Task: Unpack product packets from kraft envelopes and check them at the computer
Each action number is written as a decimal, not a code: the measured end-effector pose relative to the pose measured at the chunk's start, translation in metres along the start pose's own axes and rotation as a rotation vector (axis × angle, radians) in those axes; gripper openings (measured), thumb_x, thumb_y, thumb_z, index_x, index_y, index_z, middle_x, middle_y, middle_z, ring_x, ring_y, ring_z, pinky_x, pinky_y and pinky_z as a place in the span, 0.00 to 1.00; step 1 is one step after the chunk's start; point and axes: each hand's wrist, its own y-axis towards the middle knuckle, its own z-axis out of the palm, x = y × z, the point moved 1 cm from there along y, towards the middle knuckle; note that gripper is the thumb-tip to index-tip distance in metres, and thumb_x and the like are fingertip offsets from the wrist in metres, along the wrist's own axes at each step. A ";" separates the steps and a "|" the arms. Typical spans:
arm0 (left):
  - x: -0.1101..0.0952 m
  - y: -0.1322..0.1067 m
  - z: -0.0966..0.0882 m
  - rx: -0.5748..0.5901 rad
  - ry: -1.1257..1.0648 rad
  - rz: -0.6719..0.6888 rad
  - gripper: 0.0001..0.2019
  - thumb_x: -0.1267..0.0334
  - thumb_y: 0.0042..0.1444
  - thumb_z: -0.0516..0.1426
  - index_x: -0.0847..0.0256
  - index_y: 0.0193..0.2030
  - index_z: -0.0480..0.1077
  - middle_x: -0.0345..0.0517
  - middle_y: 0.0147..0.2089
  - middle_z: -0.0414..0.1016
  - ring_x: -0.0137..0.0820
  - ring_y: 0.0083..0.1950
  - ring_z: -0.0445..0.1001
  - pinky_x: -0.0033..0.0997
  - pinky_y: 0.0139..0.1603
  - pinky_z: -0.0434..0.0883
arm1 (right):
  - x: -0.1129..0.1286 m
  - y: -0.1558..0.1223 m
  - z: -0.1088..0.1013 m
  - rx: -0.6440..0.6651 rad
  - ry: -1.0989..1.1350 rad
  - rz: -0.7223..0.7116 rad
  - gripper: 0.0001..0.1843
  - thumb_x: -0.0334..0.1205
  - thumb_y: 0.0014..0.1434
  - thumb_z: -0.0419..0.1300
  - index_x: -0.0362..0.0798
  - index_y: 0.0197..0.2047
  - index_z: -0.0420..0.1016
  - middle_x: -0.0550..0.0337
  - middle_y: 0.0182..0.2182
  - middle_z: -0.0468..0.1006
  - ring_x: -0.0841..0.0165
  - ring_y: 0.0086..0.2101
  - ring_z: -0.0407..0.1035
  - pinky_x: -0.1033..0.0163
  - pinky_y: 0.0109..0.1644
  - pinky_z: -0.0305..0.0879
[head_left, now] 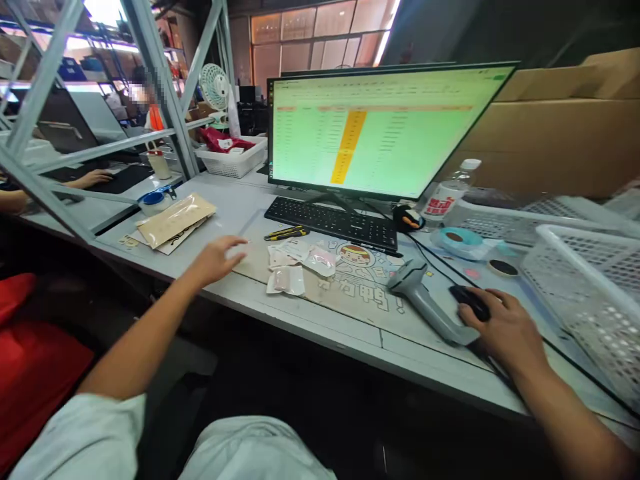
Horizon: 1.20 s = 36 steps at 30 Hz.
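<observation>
Two hands can be seen. Are they together?

No, they are kept well apart, with the keyboard (333, 223) between them.

What is held by the right hand (505, 330)?

A black mouse (470, 301) is held, and the hand is curled over its top. The mouse is placed to the right of the keyboard. A gray scanner gun (417, 287) is lying just beside that hand.

And the left hand (215, 260)?

Nothing is held by it. It is spread open and is kept in front of the keyboard, toward the left. Whether the table is touched by it cannot be told.

What is nearest to that hand?

Some small plastic bags (295, 263) are laid just in front of the keyboard, near that hand. A yellow cutter (286, 233) is placed just beside the keyboard. A brown envelope (175, 220) is lying far to the left of the keyboard.

What else is seen?

A bright screen (390, 130) is set behind the keyboard, and a white basket (585, 293) is placed to the right of it. Another person's hand (90, 178) is seen on a black mat, far to the left of the keyboard.
</observation>
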 end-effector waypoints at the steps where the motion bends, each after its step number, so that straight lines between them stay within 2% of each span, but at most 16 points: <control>1: -0.015 0.031 0.028 0.060 -0.007 0.074 0.20 0.57 0.63 0.61 0.54 0.62 0.74 0.40 0.64 0.77 0.38 0.65 0.74 0.37 0.70 0.68 | 0.001 -0.001 -0.002 0.011 0.011 0.003 0.32 0.56 0.66 0.48 0.46 0.63 0.75 0.40 0.61 0.73 0.53 0.54 0.71 0.50 0.55 0.68; 3: -0.041 0.084 0.075 0.219 0.070 0.184 0.25 0.63 0.59 0.63 0.57 0.64 0.73 0.46 0.69 0.73 0.40 0.69 0.71 0.36 0.71 0.67 | 0.001 -0.002 -0.004 0.034 0.042 0.011 0.33 0.56 0.66 0.48 0.46 0.63 0.74 0.40 0.62 0.72 0.52 0.55 0.71 0.49 0.56 0.68; 4: -0.049 0.103 0.091 0.265 0.097 0.210 0.24 0.64 0.58 0.63 0.58 0.63 0.74 0.49 0.67 0.75 0.41 0.66 0.74 0.37 0.68 0.69 | -0.001 -0.003 -0.004 0.031 0.043 0.013 0.33 0.57 0.66 0.48 0.47 0.63 0.74 0.41 0.62 0.72 0.51 0.55 0.71 0.48 0.56 0.68; 5: -0.056 0.115 0.102 0.295 0.127 0.227 0.22 0.65 0.59 0.63 0.60 0.61 0.75 0.52 0.63 0.78 0.43 0.63 0.76 0.39 0.66 0.71 | -0.002 -0.003 -0.003 0.028 0.047 0.015 0.33 0.57 0.66 0.48 0.47 0.63 0.74 0.42 0.61 0.72 0.51 0.55 0.71 0.48 0.57 0.69; 7: -0.063 0.122 0.111 0.291 0.155 0.238 0.14 0.66 0.65 0.58 0.62 0.55 0.77 0.55 0.55 0.82 0.45 0.59 0.79 0.46 0.65 0.70 | -0.006 -0.003 -0.001 0.020 0.055 0.017 0.32 0.58 0.65 0.49 0.49 0.63 0.74 0.43 0.62 0.72 0.51 0.56 0.71 0.46 0.58 0.69; 8: -0.066 0.117 0.112 0.265 0.168 0.248 0.12 0.66 0.68 0.55 0.63 0.52 0.77 0.56 0.53 0.82 0.46 0.60 0.78 0.49 0.67 0.68 | -0.007 -0.003 0.001 0.018 0.060 0.019 0.31 0.58 0.65 0.49 0.51 0.63 0.74 0.44 0.62 0.72 0.50 0.56 0.71 0.45 0.58 0.69; 10: -0.075 0.094 0.112 0.156 0.201 0.305 0.13 0.67 0.71 0.51 0.64 0.48 0.77 0.58 0.57 0.80 0.48 0.65 0.74 0.54 0.70 0.63 | -0.007 -0.004 0.002 0.017 0.069 0.029 0.31 0.59 0.66 0.49 0.53 0.63 0.74 0.46 0.63 0.71 0.49 0.58 0.70 0.43 0.60 0.69; 12: -0.090 0.059 0.114 0.038 0.229 0.423 0.12 0.69 0.70 0.50 0.64 0.48 0.76 0.57 0.65 0.76 0.48 0.70 0.69 0.53 0.71 0.62 | -0.005 -0.005 0.001 0.018 0.076 0.039 0.31 0.59 0.66 0.49 0.53 0.63 0.74 0.46 0.64 0.71 0.49 0.59 0.70 0.43 0.61 0.68; 13: -0.099 0.040 0.116 0.019 0.237 0.503 0.11 0.70 0.69 0.51 0.64 0.48 0.76 0.56 0.67 0.74 0.48 0.71 0.68 0.52 0.71 0.63 | -0.004 -0.005 0.000 0.015 0.079 0.041 0.31 0.59 0.66 0.50 0.52 0.63 0.74 0.46 0.63 0.71 0.50 0.59 0.70 0.44 0.62 0.68; 14: -0.107 0.021 0.119 0.047 0.232 0.583 0.11 0.72 0.66 0.53 0.64 0.49 0.75 0.56 0.69 0.72 0.47 0.72 0.67 0.51 0.71 0.64 | -0.002 -0.006 -0.001 0.009 0.081 0.038 0.30 0.59 0.66 0.50 0.52 0.63 0.75 0.46 0.63 0.72 0.51 0.59 0.70 0.45 0.63 0.67; 16: -0.119 -0.012 0.125 0.174 0.173 0.683 0.12 0.74 0.62 0.54 0.64 0.50 0.75 0.56 0.71 0.70 0.47 0.74 0.65 0.49 0.72 0.65 | 0.001 -0.008 -0.003 -0.006 0.084 0.026 0.30 0.57 0.67 0.51 0.50 0.62 0.76 0.45 0.62 0.72 0.54 0.59 0.70 0.49 0.64 0.66; 18: -0.125 -0.031 0.130 0.249 0.074 0.665 0.15 0.73 0.62 0.55 0.64 0.54 0.74 0.55 0.72 0.69 0.47 0.75 0.64 0.49 0.73 0.65 | 0.002 -0.009 -0.004 -0.013 0.093 0.016 0.30 0.56 0.68 0.52 0.46 0.63 0.76 0.42 0.62 0.72 0.56 0.60 0.68 0.51 0.65 0.65; 21: -0.124 -0.041 0.135 0.209 -0.015 0.583 0.19 0.64 0.66 0.56 0.63 0.62 0.72 0.56 0.72 0.68 0.50 0.76 0.61 0.56 0.76 0.61 | 0.002 -0.010 -0.003 -0.001 0.114 0.006 0.30 0.54 0.68 0.55 0.43 0.65 0.74 0.40 0.63 0.70 0.56 0.62 0.65 0.51 0.68 0.62; 23: -0.122 -0.042 0.138 0.181 -0.018 0.599 0.19 0.62 0.68 0.57 0.62 0.63 0.74 0.57 0.72 0.67 0.52 0.77 0.60 0.58 0.76 0.60 | 0.003 -0.012 -0.004 0.016 0.129 0.010 0.30 0.53 0.68 0.56 0.44 0.65 0.74 0.40 0.63 0.69 0.56 0.63 0.64 0.50 0.69 0.60; 31: -0.124 -0.043 0.141 0.142 0.017 0.635 0.16 0.62 0.67 0.58 0.63 0.57 0.78 0.58 0.72 0.69 0.52 0.77 0.60 0.58 0.76 0.61 | 0.014 -0.017 -0.016 0.009 0.138 0.031 0.34 0.57 0.69 0.56 0.39 0.66 0.73 0.38 0.63 0.71 0.55 0.66 0.64 0.49 0.72 0.59; 36: -0.122 -0.041 0.143 0.157 0.000 0.625 0.16 0.63 0.66 0.58 0.63 0.57 0.77 0.58 0.71 0.69 0.51 0.77 0.60 0.57 0.76 0.62 | 0.011 -0.018 -0.010 0.025 0.153 0.046 0.32 0.54 0.68 0.60 0.44 0.67 0.73 0.42 0.65 0.70 0.55 0.67 0.63 0.47 0.72 0.60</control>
